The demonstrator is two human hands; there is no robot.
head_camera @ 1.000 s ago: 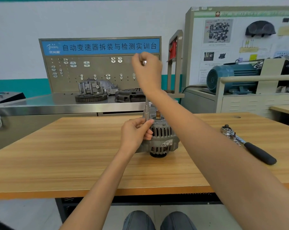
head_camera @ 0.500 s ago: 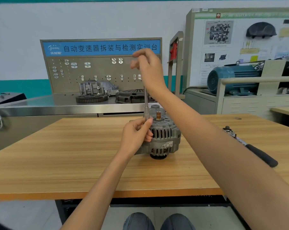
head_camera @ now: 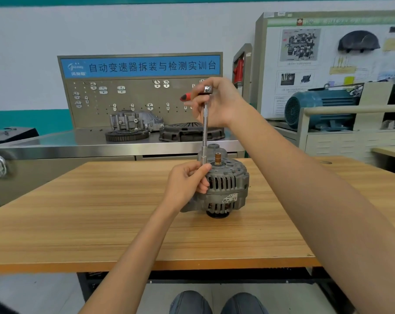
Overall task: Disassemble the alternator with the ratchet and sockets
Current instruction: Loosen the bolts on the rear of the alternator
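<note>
A grey alternator [head_camera: 228, 189] stands pulley-down on the wooden table [head_camera: 101, 211], a copper shaft end sticking up from its top. A long chrome extension bar [head_camera: 205, 132] rises upright from its top left edge. My left hand [head_camera: 187, 182] pinches the bar's lower socket end against the housing. My right hand [head_camera: 219, 103] grips the tool's chrome head [head_camera: 207, 89] at the bar's top. A red handle tip [head_camera: 185, 97] pokes out to the left of my fingers.
Behind the table runs a steel bench with a toothed ring gear [head_camera: 126, 135], a gearbox casting [head_camera: 133, 121] and a clutch cover [head_camera: 187, 132] under a pegboard panel. A blue electric motor [head_camera: 316, 107] sits on a cabinet at right. My knees show below the table edge.
My right hand has turned at the top of the bar and come down a little; the red handle tip now shows on its left. My left hand and the alternator have stayed put.
</note>
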